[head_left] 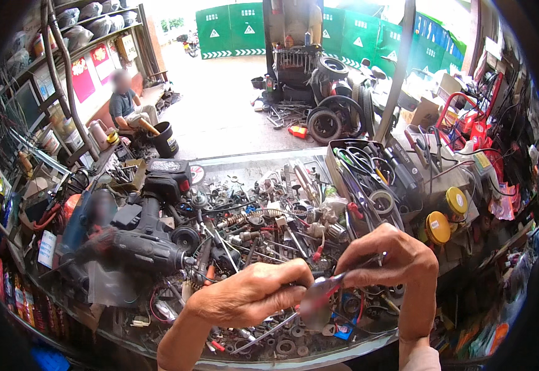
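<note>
Over the front of the cluttered bench, my left hand is closed, with thumb and forefinger pinched together at the near end of a small shiny metal tool with red parts. Its lower part is smeared, and its exact kind does not show. From the other side my right hand bends down over the tool, fingers and thumb pinched at its right end. A thin dark piece shows between the right fingers. Beneath both hands lie loose washers, screws and small metal parts.
A black cordless drill lies at the left of the bench. Behind the right hand stands a box of tools and cables, beside yellow-lidded jars. Farther off, a person sits near a black bucket; tyres lean at a post.
</note>
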Tool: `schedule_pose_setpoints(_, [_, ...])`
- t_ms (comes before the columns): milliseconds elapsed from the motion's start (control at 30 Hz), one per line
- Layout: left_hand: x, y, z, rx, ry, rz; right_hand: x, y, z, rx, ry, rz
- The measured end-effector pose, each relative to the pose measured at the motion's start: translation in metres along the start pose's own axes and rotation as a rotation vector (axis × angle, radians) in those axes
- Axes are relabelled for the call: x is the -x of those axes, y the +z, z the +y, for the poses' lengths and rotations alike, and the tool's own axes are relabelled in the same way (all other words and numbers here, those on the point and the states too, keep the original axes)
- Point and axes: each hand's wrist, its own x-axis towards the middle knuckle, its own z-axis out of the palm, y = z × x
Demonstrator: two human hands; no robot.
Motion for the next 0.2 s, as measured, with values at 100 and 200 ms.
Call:
schedule_pose_setpoints(100, [0.001,-0.002,-0.005,-0.139,0.048,-0.081,0.002,0.004,-0.005,0.219,-0.052,0.018])
schedule_pose_setpoints(200, [0.003,-0.002,-0.008,-0.370,0.095,-0.047,0.003,0.011,-0.020,0.504,0.042,0.058])
